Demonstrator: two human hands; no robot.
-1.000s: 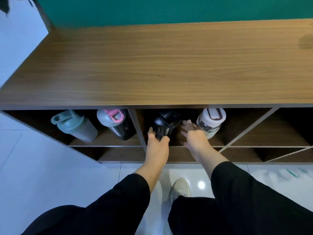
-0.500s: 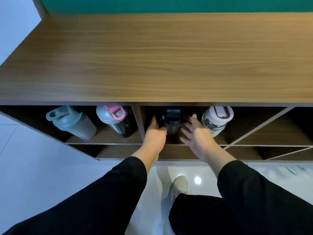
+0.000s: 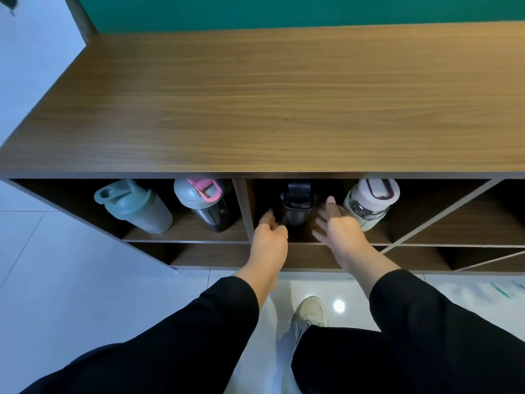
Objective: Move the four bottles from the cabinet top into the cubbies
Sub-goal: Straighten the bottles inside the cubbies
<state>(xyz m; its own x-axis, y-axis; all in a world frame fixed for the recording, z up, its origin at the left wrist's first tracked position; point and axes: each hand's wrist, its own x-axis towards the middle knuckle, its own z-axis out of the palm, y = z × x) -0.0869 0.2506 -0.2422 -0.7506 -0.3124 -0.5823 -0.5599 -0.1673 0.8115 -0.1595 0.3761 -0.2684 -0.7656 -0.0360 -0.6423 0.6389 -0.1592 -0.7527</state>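
The wooden cabinet top (image 3: 255, 103) is bare. All the bottles stand in the upper cubbies beneath it. A teal shaker (image 3: 133, 207) and a dark bottle with a grey lid and pink loop (image 3: 204, 203) share the left cubby. A black bottle (image 3: 297, 206) and a clear bottle with a pale pink lid (image 3: 369, 203) stand in the middle cubby. My left hand (image 3: 268, 234) is loosely curled just left of the black bottle, its thumb close to the bottle's side. My right hand (image 3: 338, 226) is spread open between the black and clear bottles, holding nothing.
A vertical divider (image 3: 243, 206) separates the two filled cubbies. Diagonal-walled cubbies (image 3: 443, 220) lie to the right, and a lower row of cubbies (image 3: 210, 255) sits below. My shoe (image 3: 309, 314) rests on the glossy white floor, and a green wall rises behind the cabinet.
The black bottle went deeper into the middle cubby and now stands there. Both hands have come off its sides and drawn back a little, fingers opening.
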